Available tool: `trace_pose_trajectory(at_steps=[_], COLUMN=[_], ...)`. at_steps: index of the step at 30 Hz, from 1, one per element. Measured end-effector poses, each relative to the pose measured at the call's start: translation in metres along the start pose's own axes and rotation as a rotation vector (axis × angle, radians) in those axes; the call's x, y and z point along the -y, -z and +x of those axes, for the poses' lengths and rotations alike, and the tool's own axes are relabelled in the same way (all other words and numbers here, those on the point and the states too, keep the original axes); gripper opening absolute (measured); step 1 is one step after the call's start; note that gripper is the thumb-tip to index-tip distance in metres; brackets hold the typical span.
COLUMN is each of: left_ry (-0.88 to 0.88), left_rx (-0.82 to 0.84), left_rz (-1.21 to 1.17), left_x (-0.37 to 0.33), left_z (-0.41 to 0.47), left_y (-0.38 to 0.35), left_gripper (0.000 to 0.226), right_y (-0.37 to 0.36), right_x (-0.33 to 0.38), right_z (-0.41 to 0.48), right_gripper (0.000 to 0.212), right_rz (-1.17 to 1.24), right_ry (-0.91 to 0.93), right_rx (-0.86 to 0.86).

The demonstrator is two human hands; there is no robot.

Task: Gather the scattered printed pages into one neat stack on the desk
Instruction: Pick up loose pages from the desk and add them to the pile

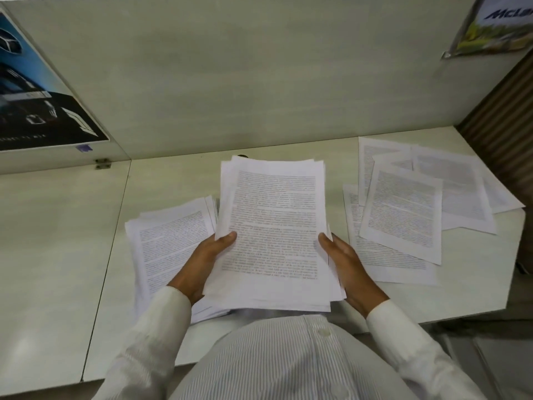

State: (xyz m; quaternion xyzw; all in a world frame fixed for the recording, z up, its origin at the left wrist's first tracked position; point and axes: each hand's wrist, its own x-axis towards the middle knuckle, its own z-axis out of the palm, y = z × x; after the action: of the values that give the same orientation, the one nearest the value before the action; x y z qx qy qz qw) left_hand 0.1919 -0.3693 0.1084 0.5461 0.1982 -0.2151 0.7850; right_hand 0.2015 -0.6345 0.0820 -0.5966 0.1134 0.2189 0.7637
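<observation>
Sheaf of printed pages (274,226) clasped at both edges by left hand (202,264) and right hand (350,269), presumably for squaring.

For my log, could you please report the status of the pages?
Left hand and right hand hold the stack. Loose pages lie right, second pile left. Nothing blocking.

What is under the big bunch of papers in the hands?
A second pile of pages peeks out beneath the left edge of the held stack, on the desk. Anything below its middle is hidden.
</observation>
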Motion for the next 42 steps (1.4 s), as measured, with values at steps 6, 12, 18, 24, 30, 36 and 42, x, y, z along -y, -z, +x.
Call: trace_pose_trajectory(at_steps=[6,12,18,24,30,36,42], left_ry=[-0.044,-0.065,-0.044,-0.039,-0.095,-0.068,-0.07], left_rx=[0.012,-0.028,0.027,-0.194,-0.366,-0.487,-0.682], left_rz=[0.011,0.202,-0.004,0.131,0.107,0.138,0.136], left_x=[0.005,0.012,-0.001,0.013,0.016,0.007,0.008], left_z=[-0.001,-0.007,-0.024,-0.021,-0.022,-0.008,-0.006], left_y=[-0.002,0.017,0.05,0.069,0.107,0.152,0.177], left_gripper=[0.042,0.031,0.037,0.023,0.023,0.035,0.045], right_y=[-0.017,-0.041,-0.057,-0.094,-0.127,-0.157,-0.159], right_x=[0.007,0.0,-0.001,-0.015,-0.031,-0.046,-0.07], right_z=[-0.001,0.001,-0.001,0.009,0.033,0.067,0.083], right_gripper=[0.045,0.026,0.036,0.021,0.023,0.027,0.043], right_rz=[0.001,-0.212,-0.189,-0.315,-0.443,-0.716,-0.966], right_ry=[0.054,0.065,0.053,-0.004,-0.031,-0.044,-0.13], right_rx=[-0.056,-0.057,0.0,0.01,0.028,0.071,0.049])
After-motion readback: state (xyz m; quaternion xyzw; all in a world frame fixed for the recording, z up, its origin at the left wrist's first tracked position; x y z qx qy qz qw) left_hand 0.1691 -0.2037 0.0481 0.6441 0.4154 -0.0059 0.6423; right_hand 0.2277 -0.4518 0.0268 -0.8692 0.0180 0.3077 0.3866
